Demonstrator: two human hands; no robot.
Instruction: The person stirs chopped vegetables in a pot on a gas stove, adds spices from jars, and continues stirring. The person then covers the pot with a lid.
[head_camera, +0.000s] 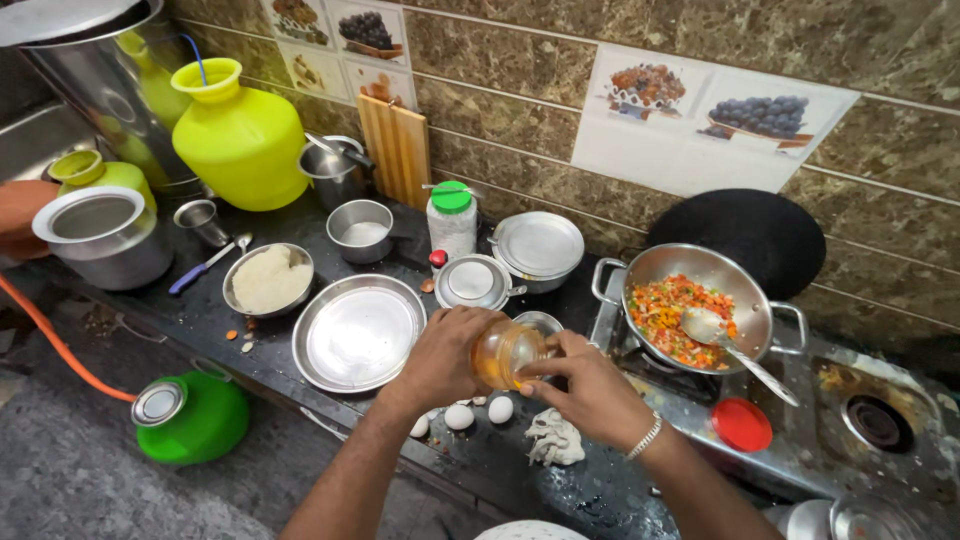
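Both hands grip a small jar of amber liquid (505, 352) near the table's front edge, left hand (440, 358) wrapped round it, right hand (590, 385) with fingers pinched at its mouth; chopped vegetables already sit in the pan (640, 262).

Amber jar (505, 352) in hands. Orange, green and red mix in silver pan (700, 300). Red lid (742, 424) on steel stove (880, 440). Bright yellow-green pot (240, 140). Green vessel (195, 418) on grey floor. White eggs (480, 412) on black counter (200, 320). Brown marbled wall tiles (500, 60).
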